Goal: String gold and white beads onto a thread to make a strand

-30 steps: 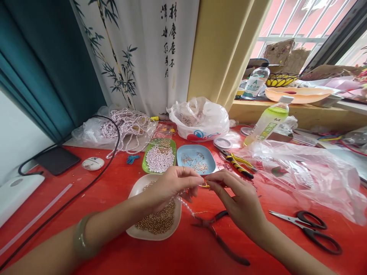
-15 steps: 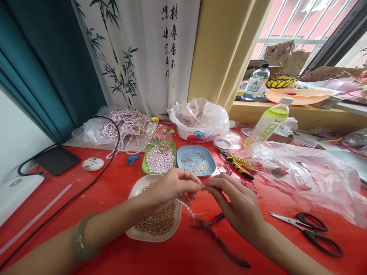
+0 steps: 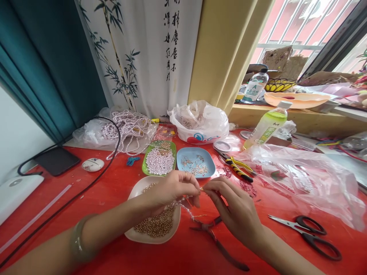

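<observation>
My left hand (image 3: 172, 189) and my right hand (image 3: 232, 208) meet fingertip to fingertip above the red table (image 3: 94, 198). Both are pinched on a thin beaded strand (image 3: 187, 208) with small pale beads that droops down to the table between them. A tiny gold piece (image 3: 202, 188) shows where the fingertips touch. Under my left hand sits a white dish of gold beads (image 3: 156, 223). Dark-handled pliers (image 3: 220, 244) lie on the table just below my right hand.
A green dish of pearls (image 3: 159, 158) and a blue dish of gold pins (image 3: 195, 162) stand behind my hands. Yellow-black pliers (image 3: 237, 168), scissors (image 3: 308, 231), plastic bags (image 3: 301, 175), a green bottle (image 3: 268, 124), pearl strands (image 3: 126, 128) and a black cable (image 3: 94, 175) surround them.
Both hands have sunk slightly toward the table and stay pinched together on the strand. The view has tipped down a little.
</observation>
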The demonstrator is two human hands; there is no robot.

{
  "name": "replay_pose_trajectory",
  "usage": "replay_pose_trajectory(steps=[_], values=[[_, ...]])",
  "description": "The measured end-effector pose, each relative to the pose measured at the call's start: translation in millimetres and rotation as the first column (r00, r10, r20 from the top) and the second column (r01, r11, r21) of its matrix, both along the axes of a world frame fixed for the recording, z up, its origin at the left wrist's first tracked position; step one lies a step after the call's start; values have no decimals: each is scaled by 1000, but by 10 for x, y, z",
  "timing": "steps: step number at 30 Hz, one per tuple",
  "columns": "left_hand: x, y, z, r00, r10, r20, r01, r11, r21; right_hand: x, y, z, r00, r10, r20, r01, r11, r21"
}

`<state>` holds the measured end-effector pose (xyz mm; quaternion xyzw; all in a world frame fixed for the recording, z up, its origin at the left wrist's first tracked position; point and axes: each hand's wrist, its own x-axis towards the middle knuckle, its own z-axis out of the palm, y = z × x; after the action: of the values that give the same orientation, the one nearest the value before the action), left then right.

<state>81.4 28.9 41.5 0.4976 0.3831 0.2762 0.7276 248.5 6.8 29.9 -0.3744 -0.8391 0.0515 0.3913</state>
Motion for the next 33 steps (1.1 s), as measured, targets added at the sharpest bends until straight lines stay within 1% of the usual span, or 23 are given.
replay_pose_trajectory(steps=[6,14,19,24,26,29,33], values=[[-10,28,-26,998,0,-66,2,1000,29,11,17,-14,1000,-16,12,16,1000,8],[-43,28,17,995,13,-97,4,986,166,51,41,-9,996,-85,-16,85,996,0],[-40,36,20,985,26,-168,28,950,312,74,51,13,997,-77,-15,77,997,2],[-30,1,32,977,51,-209,41,910,412,86,69,66,1000,-12,-4,12,1000,-3],[-27,-17,32,976,47,-214,51,902,429,84,73,78,1000,8,-4,-8,1000,-7],[-16,-32,25,978,33,-207,60,902,427,77,75,76,1000,29,-11,-29,999,-28],[6,-24,8,983,6,-185,68,919,389,67,79,66,998,30,-51,-36,993,-109]])
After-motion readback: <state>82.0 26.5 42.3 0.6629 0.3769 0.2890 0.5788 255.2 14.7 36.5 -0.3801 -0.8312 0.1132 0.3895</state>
